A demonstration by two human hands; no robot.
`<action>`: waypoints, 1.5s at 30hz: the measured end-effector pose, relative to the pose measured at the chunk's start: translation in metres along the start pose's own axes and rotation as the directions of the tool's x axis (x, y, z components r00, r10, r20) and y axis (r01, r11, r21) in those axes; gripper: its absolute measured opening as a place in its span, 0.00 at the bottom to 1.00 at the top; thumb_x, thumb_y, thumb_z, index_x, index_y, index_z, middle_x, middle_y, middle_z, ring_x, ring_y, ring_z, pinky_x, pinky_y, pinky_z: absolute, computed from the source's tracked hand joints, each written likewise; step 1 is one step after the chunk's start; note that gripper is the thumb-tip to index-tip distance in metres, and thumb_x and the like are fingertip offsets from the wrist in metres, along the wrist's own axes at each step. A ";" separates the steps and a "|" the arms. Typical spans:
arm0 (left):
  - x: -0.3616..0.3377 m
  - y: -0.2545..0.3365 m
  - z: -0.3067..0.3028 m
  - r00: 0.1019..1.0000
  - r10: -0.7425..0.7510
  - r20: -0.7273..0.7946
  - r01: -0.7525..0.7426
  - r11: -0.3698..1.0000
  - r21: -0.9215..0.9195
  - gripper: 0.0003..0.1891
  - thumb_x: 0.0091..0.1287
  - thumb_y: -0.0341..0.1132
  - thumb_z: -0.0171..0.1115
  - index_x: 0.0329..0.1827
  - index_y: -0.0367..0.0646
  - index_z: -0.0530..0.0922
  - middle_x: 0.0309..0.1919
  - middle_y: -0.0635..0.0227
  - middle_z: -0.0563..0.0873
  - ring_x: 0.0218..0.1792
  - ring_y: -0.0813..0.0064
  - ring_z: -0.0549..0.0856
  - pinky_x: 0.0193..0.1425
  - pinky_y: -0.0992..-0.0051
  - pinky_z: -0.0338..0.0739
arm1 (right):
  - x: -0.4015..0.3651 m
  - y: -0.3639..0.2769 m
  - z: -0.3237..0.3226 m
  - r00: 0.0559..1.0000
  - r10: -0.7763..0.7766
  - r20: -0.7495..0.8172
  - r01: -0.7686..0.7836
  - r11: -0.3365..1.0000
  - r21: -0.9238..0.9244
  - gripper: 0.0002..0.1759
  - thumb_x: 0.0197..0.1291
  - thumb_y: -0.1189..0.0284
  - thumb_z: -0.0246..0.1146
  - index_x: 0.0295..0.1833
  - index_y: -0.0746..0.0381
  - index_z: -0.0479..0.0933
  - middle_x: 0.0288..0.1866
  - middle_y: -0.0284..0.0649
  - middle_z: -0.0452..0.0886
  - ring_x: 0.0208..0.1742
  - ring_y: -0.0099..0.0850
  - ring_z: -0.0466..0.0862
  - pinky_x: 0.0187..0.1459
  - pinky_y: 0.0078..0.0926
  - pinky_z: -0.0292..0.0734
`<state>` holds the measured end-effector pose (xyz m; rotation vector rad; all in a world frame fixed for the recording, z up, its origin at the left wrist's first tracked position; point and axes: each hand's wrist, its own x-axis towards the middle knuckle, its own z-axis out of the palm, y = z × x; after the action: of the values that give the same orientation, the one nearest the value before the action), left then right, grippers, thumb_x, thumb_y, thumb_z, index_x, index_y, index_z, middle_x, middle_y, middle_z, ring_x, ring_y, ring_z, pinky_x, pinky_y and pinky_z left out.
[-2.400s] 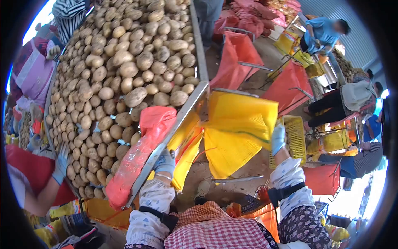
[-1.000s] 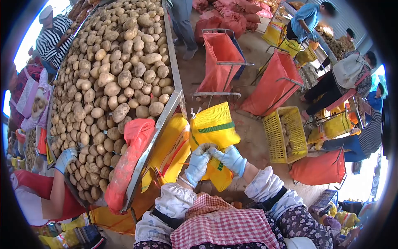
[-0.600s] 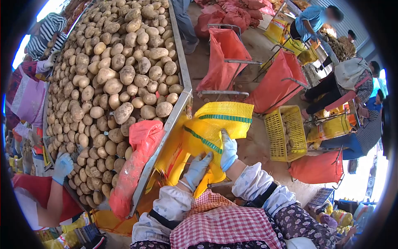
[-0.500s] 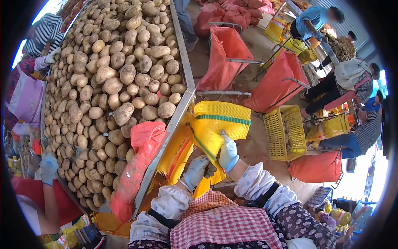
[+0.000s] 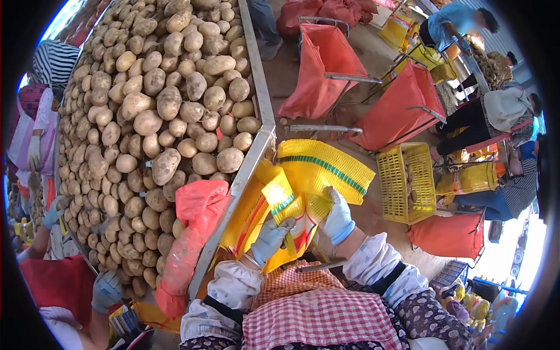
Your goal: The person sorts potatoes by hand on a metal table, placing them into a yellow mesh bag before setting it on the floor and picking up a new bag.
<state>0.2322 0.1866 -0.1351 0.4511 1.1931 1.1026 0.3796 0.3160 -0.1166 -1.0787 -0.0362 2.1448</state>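
Note:
A yellow mesh sack point(image 5: 324, 166) with a green stripe hangs in front of me, its upper part fanned to the right. My gloved left hand point(image 5: 270, 239) is closed on a folded edge of it. On the sack's right side, my gloved right hand point(image 5: 338, 220) has its fingers closed on the mesh. More yellow sack material with red print point(image 5: 248, 219) hangs along the metal edge of the potato table. Many potatoes point(image 5: 169, 166) lie heaped on that table, left of my hands. A crumpled red plastic bag point(image 5: 195, 233) lies over the table's near edge.
Red sacks on metal frames point(image 5: 324, 70) stand beyond the table's right side. A yellow plastic crate point(image 5: 405, 184) sits on the floor to the right. Co-workers stand at left and right; one co-worker's gloved hand point(image 5: 107, 291) is at the table's lower left edge.
My right hand has moved right and a little down, spreading the mesh sack wider. My left hand has shifted slightly left. A co-worker's gloved hand now appears at the lower left table edge.

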 end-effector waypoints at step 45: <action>0.035 -0.051 -0.110 0.652 0.677 -0.340 0.463 0.000 0.887 0.17 0.67 0.36 0.55 0.58 0.41 0.77 0.50 0.47 0.81 0.48 0.48 0.81 0.51 0.59 0.77 | 0.094 0.095 0.016 0.852 0.449 0.268 0.330 -0.065 -0.942 0.42 0.53 0.72 0.65 0.73 0.56 0.57 0.57 0.47 0.78 0.59 0.37 0.78 0.60 0.28 0.71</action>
<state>0.1549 0.1670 -0.2324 1.3722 2.8549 0.1743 0.2753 0.3085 -0.2018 -1.0390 -2.3586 2.1914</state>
